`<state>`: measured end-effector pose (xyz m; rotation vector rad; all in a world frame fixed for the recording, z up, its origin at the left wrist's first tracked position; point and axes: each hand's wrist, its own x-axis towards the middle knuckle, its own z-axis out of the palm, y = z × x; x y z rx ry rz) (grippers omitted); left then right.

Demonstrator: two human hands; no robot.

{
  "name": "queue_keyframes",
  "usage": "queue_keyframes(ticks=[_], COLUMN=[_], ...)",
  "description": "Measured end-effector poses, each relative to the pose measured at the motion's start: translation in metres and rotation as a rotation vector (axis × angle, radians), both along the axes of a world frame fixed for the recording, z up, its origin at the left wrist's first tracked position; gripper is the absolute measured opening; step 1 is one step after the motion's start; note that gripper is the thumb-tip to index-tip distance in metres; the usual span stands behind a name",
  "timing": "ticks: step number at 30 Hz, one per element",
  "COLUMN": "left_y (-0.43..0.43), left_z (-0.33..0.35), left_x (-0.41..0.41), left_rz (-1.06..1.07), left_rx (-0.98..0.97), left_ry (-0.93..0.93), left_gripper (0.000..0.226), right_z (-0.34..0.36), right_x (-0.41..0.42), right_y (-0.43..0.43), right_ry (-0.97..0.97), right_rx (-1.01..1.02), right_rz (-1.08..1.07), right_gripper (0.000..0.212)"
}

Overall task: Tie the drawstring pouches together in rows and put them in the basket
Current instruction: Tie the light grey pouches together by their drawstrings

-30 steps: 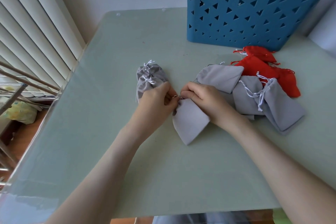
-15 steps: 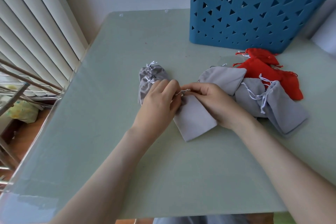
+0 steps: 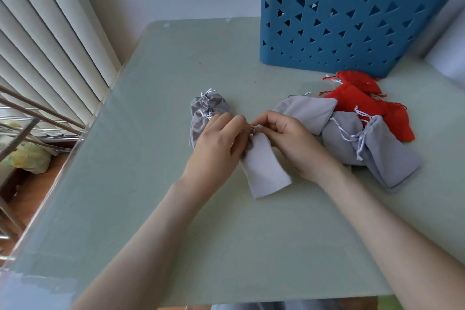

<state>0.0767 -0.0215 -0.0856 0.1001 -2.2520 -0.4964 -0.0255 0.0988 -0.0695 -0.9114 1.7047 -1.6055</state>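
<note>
A grey pouch [image 3: 265, 171] lies flat in the middle of the table, its mouth pointing away from me. My left hand [image 3: 217, 145] and my right hand [image 3: 293, 142] meet at that mouth, and both pinch its white drawstring [image 3: 255, 128]. Left of my left hand lie two grey tied pouches [image 3: 205, 114], partly hidden by it. To the right sit loose grey pouches [image 3: 372, 148] with white cords and red pouches [image 3: 362, 106] behind them. The blue basket [image 3: 347, 30] with triangular holes stands at the back right.
The pale green glass table [image 3: 156, 184] has its left edge beside white window blinds [image 3: 45, 40]. Wooden and metal rods [image 3: 30, 118] and a yellow bag [image 3: 27, 158] sit beyond that edge. A white object [image 3: 450, 58] stands at the far right.
The grey pouch has swung from slanting left to lying nearly straight. Both hands stay at its mouth, fingers working the drawstring. The view has tilted so the basket shows lower.
</note>
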Motion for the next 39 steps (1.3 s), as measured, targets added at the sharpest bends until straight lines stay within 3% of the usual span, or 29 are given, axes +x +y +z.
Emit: queue_keyframes(ticks=[4,12,19,24,27,31,35,39], left_y=[0.002,0.003,0.004,-0.002,-0.005,-0.005,0.003,0.001], left_z=[0.002,0.009,0.013,0.007,0.004,0.008,0.017,0.020], left_x=[0.001,0.007,0.009,0.009,0.006,0.005,0.007,0.007], left_rz=[-0.018,0.078,0.049,0.079,0.124,0.133,0.087,-0.052], left_rx=[0.065,0.281,0.374,0.344,0.337,0.359,0.564,0.866], left_ry=[-0.018,-0.029,-0.039,-0.118,-0.187,-0.234,-0.211,-0.179], left_gripper=[0.015,0.012,0.016,0.015,0.016,0.017,0.016,0.039], right_z=[0.000,-0.001,0.004,0.015,0.014,0.004,0.013,0.014], right_x=[-0.002,-0.012,-0.008,-0.007,-0.003,0.003,0.000,0.000], right_y=[0.000,0.007,0.006,0.011,0.010,0.005,0.006,0.007], right_ry=[0.017,0.236,0.140,-0.119,0.018,0.135,-0.073,-0.194], right_rx=[0.013,0.082,0.020,-0.053,0.099,0.209,0.034,-0.045], right_rz=[-0.007,-0.108,-0.127,0.022,0.126,0.162,0.099,0.123], right_gripper=[0.020,0.024,0.022,0.009,0.034,0.037,0.037,0.038])
